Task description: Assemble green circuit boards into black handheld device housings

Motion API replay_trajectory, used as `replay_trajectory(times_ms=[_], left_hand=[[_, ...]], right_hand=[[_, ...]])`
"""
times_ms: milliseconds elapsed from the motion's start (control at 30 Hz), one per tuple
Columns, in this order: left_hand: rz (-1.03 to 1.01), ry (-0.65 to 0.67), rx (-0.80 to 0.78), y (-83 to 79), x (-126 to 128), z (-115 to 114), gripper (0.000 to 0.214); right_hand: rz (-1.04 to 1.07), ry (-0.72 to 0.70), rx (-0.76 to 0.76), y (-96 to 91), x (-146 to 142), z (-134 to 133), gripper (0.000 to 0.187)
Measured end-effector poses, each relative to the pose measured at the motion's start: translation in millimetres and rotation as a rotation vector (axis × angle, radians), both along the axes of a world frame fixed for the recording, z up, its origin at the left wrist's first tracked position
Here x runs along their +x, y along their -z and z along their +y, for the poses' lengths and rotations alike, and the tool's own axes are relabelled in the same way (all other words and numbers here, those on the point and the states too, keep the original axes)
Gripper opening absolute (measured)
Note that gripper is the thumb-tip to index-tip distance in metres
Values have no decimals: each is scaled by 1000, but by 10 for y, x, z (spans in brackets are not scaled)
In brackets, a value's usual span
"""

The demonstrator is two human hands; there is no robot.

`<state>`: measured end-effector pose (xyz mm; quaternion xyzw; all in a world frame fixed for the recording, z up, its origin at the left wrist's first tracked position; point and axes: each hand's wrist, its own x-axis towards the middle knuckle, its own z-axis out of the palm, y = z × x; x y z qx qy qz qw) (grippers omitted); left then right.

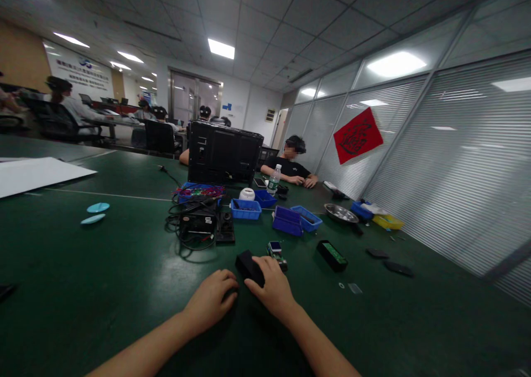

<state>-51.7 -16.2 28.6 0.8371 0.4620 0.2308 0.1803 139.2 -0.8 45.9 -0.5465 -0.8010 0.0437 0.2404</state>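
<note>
My right hand (271, 286) rests on the green table (103, 277) with its fingers curled round a small black box-shaped part (249, 266). Just beyond its fingertips lies a small module with a screen (275, 250). My left hand (211, 299) lies close beside it on the left, fingers curled down against the table near the black part's near end; what it holds, if anything, is hidden.
Ahead lie a tangle of cables on a black device (199, 225), several blue bins (245, 209), a black case (224, 153), a flat black-and-green part (332, 255), a metal bowl (341, 214), a water bottle (273, 179). A person (292, 167) sits across the table; others sit farther back left.
</note>
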Motion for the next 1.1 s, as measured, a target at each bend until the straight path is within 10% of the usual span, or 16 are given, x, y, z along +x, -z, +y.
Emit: replay_trajectory(times_ms=[500,833,1100], left_hand=[[-175,-162,11,53,-21,26,24],[-185,-154,-1,271,-74,150,79],[-156,-143,-36,182,-83,116,62]], right_hand=[[362,54,-253,71,71,111,30],[331,-153,-145,40,78,112,27],[58,339,162,-33,454,262,30]])
